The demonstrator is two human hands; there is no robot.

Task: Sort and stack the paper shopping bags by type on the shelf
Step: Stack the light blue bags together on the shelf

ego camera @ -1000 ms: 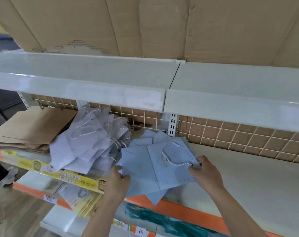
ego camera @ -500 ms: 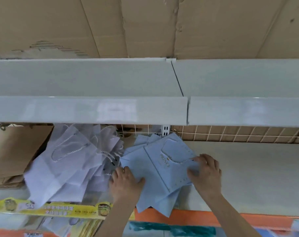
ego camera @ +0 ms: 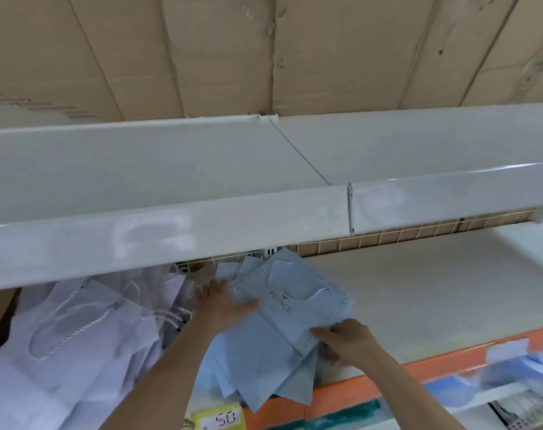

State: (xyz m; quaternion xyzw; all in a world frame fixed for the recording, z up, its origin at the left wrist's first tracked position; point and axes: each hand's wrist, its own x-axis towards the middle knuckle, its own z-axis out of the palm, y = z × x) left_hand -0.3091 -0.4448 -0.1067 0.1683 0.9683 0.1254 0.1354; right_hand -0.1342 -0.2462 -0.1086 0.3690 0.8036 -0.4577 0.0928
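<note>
Two bare hands work at one loose stack of flat light-blue paper shopping bags (ego camera: 258, 361) lying fanned out at the front of a cream shelf board (ego camera: 419, 283); at least five blue bags show by their corners, though the exact count is hard to make out because they overlap. The top blue bag with a dotted border and gold "PRINCE" lettering (ego camera: 298, 301) lies askew on the stack. The left hand (ego camera: 220, 302) rests flat and spread on the stack's left side, thumb touching the top bag's edge. The right hand (ego camera: 344, 336) pinches that bag's near corner between thumb and fingers. Just left lies one jumbled pile of white paper bags with twisted cord handles (ego camera: 78, 336), too tangled to count, its upper part hidden behind the grey metal upper shelf (ego camera: 171, 193). A yellow price tag reading "5.0" (ego camera: 220, 418) is cut off at the bottom edge. Brown cardboard sheets (ego camera: 264, 51) fill the top, and a wire grid backs the shelf.
</note>
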